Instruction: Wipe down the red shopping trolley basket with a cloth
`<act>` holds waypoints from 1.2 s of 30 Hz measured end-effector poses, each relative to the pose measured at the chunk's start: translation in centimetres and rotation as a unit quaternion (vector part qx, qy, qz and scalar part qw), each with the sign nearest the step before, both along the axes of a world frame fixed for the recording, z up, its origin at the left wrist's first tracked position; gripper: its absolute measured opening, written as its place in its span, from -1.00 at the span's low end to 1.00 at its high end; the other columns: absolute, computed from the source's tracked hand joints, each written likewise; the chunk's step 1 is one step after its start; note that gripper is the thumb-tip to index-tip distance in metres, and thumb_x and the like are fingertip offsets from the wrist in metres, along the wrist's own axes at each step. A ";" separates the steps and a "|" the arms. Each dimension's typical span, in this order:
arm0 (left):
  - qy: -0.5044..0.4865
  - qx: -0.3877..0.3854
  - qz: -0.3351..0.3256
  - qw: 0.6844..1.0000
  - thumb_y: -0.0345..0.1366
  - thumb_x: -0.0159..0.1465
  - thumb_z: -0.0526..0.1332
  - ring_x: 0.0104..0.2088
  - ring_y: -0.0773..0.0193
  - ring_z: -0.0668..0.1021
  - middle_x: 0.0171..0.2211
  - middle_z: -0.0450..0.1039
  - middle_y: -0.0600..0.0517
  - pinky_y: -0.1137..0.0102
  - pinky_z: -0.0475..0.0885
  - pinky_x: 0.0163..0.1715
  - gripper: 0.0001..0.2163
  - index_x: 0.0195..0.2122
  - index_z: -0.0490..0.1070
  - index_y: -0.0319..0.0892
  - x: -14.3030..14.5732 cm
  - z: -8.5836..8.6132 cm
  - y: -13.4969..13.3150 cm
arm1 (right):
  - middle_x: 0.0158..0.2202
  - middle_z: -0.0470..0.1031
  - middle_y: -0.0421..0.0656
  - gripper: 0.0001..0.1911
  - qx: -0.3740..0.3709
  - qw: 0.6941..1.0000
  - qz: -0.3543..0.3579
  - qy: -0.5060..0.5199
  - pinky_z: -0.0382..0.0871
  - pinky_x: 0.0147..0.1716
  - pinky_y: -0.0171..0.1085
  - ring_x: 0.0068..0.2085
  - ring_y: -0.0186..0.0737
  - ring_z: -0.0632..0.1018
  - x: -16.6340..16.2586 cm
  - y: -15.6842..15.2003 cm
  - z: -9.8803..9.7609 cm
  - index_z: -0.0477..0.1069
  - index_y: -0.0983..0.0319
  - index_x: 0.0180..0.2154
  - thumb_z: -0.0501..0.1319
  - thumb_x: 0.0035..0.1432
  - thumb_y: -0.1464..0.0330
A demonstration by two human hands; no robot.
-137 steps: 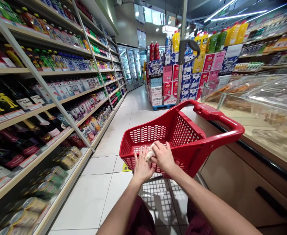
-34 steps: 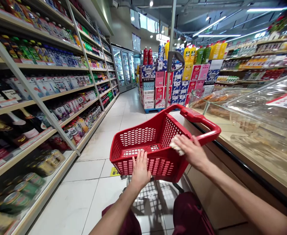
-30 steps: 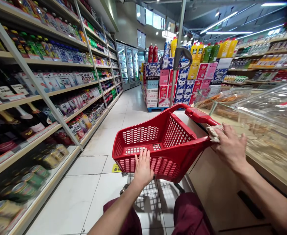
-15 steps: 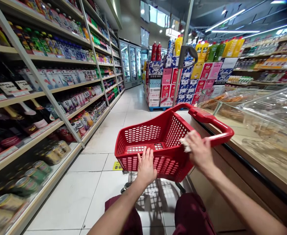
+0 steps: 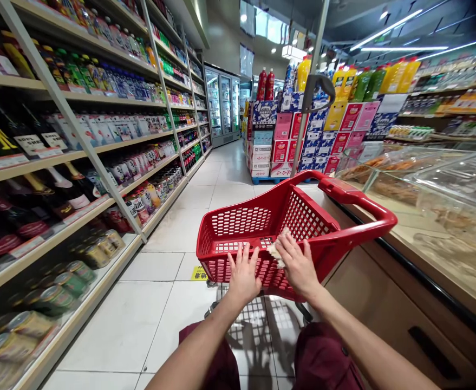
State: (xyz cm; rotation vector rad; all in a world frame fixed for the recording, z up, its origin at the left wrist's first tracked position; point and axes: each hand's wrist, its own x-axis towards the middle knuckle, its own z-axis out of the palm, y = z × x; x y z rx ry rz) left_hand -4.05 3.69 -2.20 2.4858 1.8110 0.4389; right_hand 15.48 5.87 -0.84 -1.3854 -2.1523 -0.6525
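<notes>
Our right grip (image 5: 298,268) is closed over a crumpled off-white cloth (image 5: 277,250), which lies against the near rim of a red, perforated plastic shopping cart (image 5: 327,246). Our left grip (image 5: 243,279) rests unclenched on that same rim, fingers spread. We have the cart on pale square floor tiles (image 5: 140,303), beside a wood-toned surface (image 5: 410,235) bearing clear plastic food boxes (image 5: 461,206); wood-edged drink shelves (image 5: 136,142) line our left

A yellow floor sticker (image 5: 199,274) bears 2 characters: "地滑".
</notes>
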 end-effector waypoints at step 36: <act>0.009 -0.002 0.179 0.984 -0.47 -0.01 0.04 0.25 0.13 -0.18 0.27 -0.27 -0.17 -0.01 -0.22 0.16 -0.28 0.21 -0.19 -0.36 -9.3 -1.3 -0.6 | 0.13 0.22 0.01 -0.50 -0.049 0.996 -0.041 0.055 -0.17 0.09 0.15 0.17 -0.03 0.18 -6.0 2.1 -1.7 0.24 0.25 0.05 -0.06 0.05 0.55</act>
